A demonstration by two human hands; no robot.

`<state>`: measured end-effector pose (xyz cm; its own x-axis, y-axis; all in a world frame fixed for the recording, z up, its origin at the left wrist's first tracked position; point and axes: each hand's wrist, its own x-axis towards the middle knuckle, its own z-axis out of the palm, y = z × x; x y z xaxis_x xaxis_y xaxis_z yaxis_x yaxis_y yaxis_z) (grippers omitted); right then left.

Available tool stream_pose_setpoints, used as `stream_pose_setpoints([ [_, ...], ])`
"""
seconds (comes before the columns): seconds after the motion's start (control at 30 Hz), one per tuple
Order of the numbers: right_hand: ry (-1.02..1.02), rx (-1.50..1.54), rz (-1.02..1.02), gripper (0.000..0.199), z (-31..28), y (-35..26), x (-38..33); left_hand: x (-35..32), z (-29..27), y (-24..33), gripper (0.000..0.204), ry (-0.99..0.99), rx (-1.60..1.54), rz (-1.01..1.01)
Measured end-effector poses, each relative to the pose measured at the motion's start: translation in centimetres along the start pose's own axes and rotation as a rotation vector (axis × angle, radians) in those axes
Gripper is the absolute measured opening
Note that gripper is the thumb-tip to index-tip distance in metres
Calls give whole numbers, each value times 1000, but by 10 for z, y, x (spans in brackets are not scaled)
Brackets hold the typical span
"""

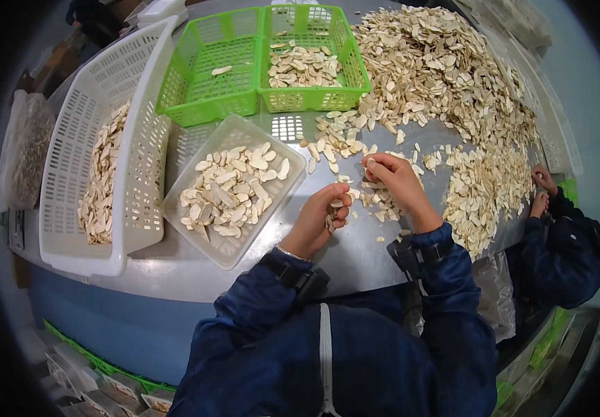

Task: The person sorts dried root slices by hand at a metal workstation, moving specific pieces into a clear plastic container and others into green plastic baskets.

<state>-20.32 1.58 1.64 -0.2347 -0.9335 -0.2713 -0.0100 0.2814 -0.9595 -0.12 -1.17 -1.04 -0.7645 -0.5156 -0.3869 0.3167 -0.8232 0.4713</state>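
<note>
The left hand (pixel 314 224) curls closed around a few pale dried slices (pixel 333 217) above the near part of the steel bench (pixel 355 263). The right hand (pixel 398 182) pinches a single slice (pixel 370 163), just beside loose slices (pixel 380 200) near the bench's middle. Left of both hands, a translucent square tray (pixel 276 191) holds more slices; beyond it, a white slotted basket (pixel 133 198) stands at the bench's left end. Two green baskets (pixel 217 109) sit along the far edge, and a large heap (pixel 446 73) covers the far right corner.

The left hand (pixel 310 224) partly hides its slices (pixel 336 203); a co-worker (pixel 569 250) is cut off at right; the far-left bag's (pixel 30 149) contents look blurred.
</note>
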Motion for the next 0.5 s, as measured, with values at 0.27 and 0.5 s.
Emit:
stream_pose_setpoints([
  [0.27,17,-67,-43,22,-6,2,4,2,-1,3,19,-8,4,27],
  [0.5,67,122,17,27,-1,-2,4,1,0,6,18,1,6,25],
])
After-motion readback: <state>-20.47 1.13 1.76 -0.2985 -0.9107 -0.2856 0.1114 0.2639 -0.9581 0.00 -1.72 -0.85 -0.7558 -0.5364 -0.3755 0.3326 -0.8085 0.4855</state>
